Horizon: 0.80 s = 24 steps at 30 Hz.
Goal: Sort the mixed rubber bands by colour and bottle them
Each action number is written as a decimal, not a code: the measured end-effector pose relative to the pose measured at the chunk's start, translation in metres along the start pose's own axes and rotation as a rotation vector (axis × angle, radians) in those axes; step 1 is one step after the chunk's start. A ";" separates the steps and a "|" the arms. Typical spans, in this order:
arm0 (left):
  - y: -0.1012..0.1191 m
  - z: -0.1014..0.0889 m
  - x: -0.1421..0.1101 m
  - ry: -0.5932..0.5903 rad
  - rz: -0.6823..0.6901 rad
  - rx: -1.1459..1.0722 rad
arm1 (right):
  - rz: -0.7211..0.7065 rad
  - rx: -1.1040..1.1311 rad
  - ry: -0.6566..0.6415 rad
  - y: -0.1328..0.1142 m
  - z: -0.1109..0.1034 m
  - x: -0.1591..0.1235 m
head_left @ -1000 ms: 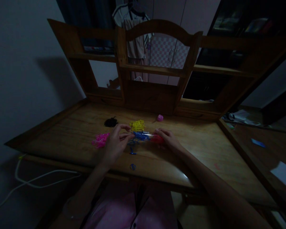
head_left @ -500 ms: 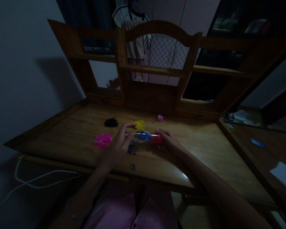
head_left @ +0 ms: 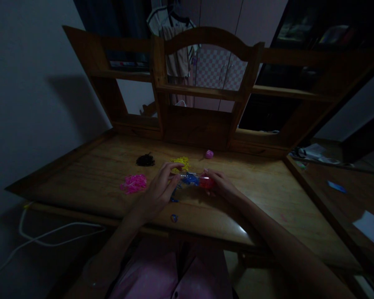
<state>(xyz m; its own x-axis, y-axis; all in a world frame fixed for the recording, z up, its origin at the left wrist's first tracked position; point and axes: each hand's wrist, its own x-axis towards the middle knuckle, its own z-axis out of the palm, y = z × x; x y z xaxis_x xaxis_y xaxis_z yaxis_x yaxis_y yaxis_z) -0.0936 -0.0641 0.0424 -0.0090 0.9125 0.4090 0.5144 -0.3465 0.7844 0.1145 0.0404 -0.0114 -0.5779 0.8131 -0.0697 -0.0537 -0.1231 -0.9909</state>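
A clear plastic bottle (head_left: pixel 193 179) lies sideways between my hands, with blue bands toward its left end and red ones toward its right. My right hand (head_left: pixel 217 181) is wrapped round the red end. At the narrow left end, the thumb and fingers of my left hand (head_left: pixel 162 182) close about the mouth; whether a band is also in them is too dark to see. Below the bottle lie loose blue bands (head_left: pixel 173 200), partly hidden by my left hand. Right behind my left fingers is a pile of yellow bands (head_left: pixel 182 161).
On the wooden desk (head_left: pixel 262 191) lie a pink band pile (head_left: pixel 134 183), a black band pile (head_left: pixel 145 160) and a small pink object (head_left: pixel 209 154). A blue loop (head_left: pixel 173 218) sits near the front edge. A wooden shelf unit (head_left: pixel 199 93) stands along the back.
My left hand has moved right, closer along to the bottle's mouth, uncovering more of the pink pile. The blue bands inside have shifted toward the red end. My right hand stays put.
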 end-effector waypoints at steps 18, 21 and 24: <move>-0.038 -0.033 -0.018 0.366 -0.078 0.136 | 0.099 0.405 -0.287 -0.013 -0.010 -0.005; -0.058 -0.031 -0.021 0.093 -0.055 0.305 | 0.093 0.333 -0.435 -0.021 -0.010 -0.016; -0.076 -0.028 -0.026 -0.055 -0.057 0.399 | 0.028 0.236 -0.376 -0.028 -0.016 -0.022</move>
<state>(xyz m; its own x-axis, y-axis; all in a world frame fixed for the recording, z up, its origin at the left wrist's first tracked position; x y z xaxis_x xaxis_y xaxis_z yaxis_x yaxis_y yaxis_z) -0.1564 -0.0679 -0.0151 -0.0066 0.9417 0.3365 0.8069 -0.1937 0.5580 0.1416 0.0354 0.0158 -0.8354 0.5497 -0.0058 -0.1937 -0.3041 -0.9327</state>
